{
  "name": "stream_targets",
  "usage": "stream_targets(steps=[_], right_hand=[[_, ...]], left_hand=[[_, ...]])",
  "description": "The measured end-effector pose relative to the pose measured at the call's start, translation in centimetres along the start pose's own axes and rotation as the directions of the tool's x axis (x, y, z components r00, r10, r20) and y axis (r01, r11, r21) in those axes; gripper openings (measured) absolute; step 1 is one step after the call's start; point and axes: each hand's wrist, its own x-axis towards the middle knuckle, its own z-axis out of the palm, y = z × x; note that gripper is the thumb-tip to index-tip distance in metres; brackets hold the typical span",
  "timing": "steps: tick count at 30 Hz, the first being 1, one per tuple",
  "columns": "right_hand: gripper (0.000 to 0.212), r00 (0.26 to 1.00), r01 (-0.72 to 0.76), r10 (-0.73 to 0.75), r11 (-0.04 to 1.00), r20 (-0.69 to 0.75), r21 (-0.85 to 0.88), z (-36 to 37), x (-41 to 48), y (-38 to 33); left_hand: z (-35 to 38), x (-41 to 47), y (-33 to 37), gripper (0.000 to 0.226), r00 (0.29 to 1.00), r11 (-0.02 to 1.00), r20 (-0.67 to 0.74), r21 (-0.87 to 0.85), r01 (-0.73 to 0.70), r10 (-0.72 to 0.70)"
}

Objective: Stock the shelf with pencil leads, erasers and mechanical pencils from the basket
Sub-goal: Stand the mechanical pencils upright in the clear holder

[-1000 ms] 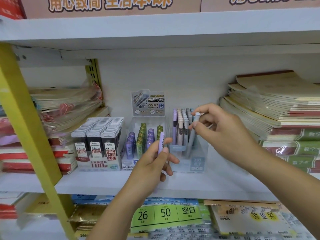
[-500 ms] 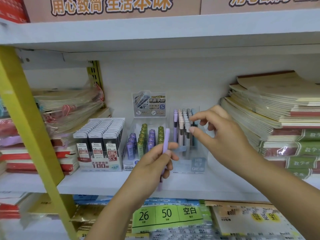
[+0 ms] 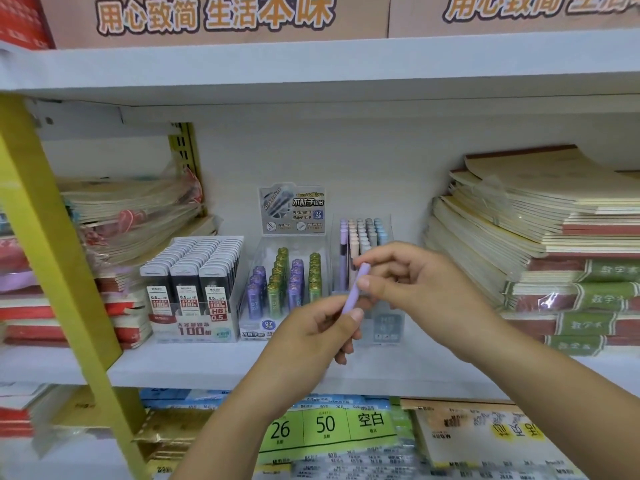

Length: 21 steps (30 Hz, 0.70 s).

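A lilac mechanical pencil (image 3: 354, 291) is held between both hands in front of the shelf. My left hand (image 3: 311, 336) grips its lower part. My right hand (image 3: 412, 282) pinches its upper end between thumb and forefinger. Behind them stands a clear display box (image 3: 388, 327) of pastel mechanical pencils (image 3: 360, 233), partly hidden by my hands. To its left is a clear box of purple and green lead tubes (image 3: 289, 280). Further left sits a box of black 0.5 HB lead cases (image 3: 194, 282). The basket is out of view.
The white shelf board (image 3: 194, 367) carries wrapped notebook stacks at the left (image 3: 131, 216) and a tall pile at the right (image 3: 540, 237). A yellow slanted post (image 3: 52, 244) crosses the left side. Packs of paper with a green label (image 3: 325, 427) lie on the shelf below.
My right hand let go of a grey pencil in the display box, came back toward me and took the upper end of the lilac pencil. My left hand raised that pencil slightly.
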Motion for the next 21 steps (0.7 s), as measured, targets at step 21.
stream_targets(steps=[21], right_hand=[[0.039,0.977,0.168,-0.121,0.941,0.173,-0.292,0.9,-0.2,-0.7]], left_hand=[[-1.9,0.4,1.5,0.042,0.929,0.978,-0.314,-0.01,-0.209,0.196]])
